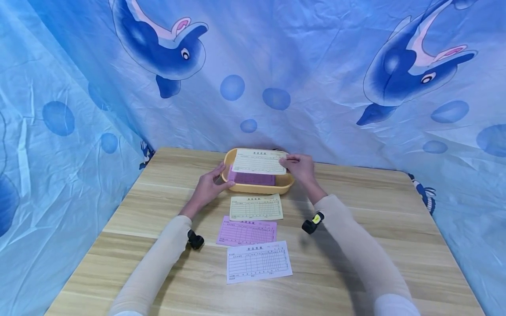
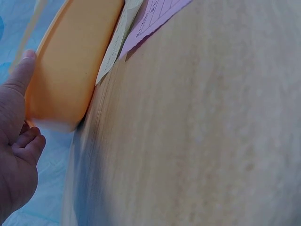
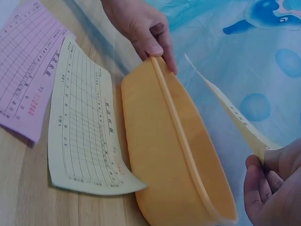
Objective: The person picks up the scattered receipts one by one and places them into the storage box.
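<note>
Taking the yellow tray (image 1: 257, 188) as the landmark: nearest the person, well in front of it, lies a white form (image 1: 258, 261); just beyond that a pink form (image 1: 247, 231); then a pale yellow form (image 1: 256, 207) whose far edge sits just beside the tray's front wall, its corner curling up against the wall in the right wrist view. All three lie flat in a rough column on the wooden table (image 1: 395, 228).

At the tray itself, the left hand (image 1: 207, 188) touches the left end, thumb up on the rim and fingers curled loosely against the wall, steadying it rather than clasping it. The right hand (image 1: 301, 166) pinches the right edge of a cream form (image 1: 258, 161) between thumb and fingers, holding it above the tray, level with the rim and apart from the purple stack (image 1: 253, 178) still inside.

To do this well, I judge the sheet should be kept pinched at its edge and lifted clear of the rim before coming forward, with the tray kept braced. The pale yellow form's curled corner near the front wall could catch a low pass.

Behind the tray hangs a blue dolphin-print cloth (image 1: 316, 66).
</note>
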`<control>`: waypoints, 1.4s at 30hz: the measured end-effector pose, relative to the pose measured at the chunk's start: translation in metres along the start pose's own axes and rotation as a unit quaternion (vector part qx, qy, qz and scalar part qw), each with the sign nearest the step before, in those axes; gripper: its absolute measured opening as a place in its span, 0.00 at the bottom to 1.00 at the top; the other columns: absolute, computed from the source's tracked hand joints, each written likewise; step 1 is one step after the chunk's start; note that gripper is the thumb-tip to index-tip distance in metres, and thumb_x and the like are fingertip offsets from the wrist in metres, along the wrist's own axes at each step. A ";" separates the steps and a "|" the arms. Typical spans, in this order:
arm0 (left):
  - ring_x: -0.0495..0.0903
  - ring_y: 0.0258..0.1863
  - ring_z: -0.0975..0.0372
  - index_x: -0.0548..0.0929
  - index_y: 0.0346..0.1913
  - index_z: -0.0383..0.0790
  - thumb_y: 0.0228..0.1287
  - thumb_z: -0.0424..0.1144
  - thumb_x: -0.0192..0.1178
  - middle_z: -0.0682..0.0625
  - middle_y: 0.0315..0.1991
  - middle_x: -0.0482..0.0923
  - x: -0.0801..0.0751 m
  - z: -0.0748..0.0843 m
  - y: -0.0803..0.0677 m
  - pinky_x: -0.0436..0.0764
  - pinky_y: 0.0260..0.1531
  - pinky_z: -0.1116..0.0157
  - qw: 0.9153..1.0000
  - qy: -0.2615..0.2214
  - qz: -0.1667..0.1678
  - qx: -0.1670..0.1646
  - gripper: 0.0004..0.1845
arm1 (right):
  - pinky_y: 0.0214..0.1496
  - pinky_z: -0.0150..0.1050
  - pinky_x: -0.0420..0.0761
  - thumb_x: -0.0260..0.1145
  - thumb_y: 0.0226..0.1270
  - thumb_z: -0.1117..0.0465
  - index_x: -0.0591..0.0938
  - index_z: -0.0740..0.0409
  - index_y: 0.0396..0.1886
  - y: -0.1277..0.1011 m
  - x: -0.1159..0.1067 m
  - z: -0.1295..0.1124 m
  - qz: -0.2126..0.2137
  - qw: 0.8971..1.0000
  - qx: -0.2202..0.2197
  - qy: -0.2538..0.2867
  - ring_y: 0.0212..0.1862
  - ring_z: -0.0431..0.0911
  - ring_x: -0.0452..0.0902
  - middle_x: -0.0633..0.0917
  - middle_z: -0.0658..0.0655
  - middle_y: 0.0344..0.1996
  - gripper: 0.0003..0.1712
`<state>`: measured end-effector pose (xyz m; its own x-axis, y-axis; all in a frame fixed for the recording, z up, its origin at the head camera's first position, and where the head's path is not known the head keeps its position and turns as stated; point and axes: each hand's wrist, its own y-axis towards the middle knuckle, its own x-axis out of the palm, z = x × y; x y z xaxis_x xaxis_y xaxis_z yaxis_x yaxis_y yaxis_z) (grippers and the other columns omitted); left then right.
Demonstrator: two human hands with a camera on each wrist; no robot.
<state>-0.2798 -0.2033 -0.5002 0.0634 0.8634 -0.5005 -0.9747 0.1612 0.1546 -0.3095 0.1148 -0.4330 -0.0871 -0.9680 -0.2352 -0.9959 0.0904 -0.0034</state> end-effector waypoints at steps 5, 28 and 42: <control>0.60 0.78 0.53 0.65 0.76 0.36 0.60 0.54 0.73 0.45 0.80 0.57 0.000 0.001 0.000 0.68 0.74 0.58 1.000 0.003 -0.001 0.003 0.47 | 0.49 0.57 0.89 0.77 0.63 0.61 0.89 0.66 0.46 0.007 0.014 0.003 0.005 0.999 -0.012 -0.031 0.29 0.39 0.85 0.91 0.65 0.40 0.15; 0.59 0.78 0.54 0.64 0.76 0.35 0.58 0.58 0.73 0.47 0.80 0.57 0.000 0.001 0.001 0.65 0.76 0.57 1.000 0.001 0.003 -0.005 0.50 | 0.40 0.44 0.89 0.76 0.64 0.58 0.91 0.63 0.41 0.019 0.045 0.016 -0.025 0.986 -0.035 -0.160 0.39 0.52 0.89 0.91 0.61 0.36 0.13; 0.58 0.78 0.54 0.65 0.76 0.35 0.58 0.56 0.74 0.45 0.80 0.56 0.001 0.001 0.002 0.65 0.76 0.58 1.000 -0.005 0.005 -0.003 0.50 | 0.49 0.46 0.89 0.74 0.67 0.57 0.89 0.64 0.47 0.019 0.029 0.002 -0.064 0.979 -0.070 -0.178 0.47 0.54 0.89 0.91 0.62 0.43 0.16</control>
<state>-0.2816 -0.2013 -0.4993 0.0560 0.8700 -0.4899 -0.9768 0.1494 0.1536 -0.3309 0.0888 -0.4422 0.0289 -0.8241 -0.5657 -0.9938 -0.0843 0.0720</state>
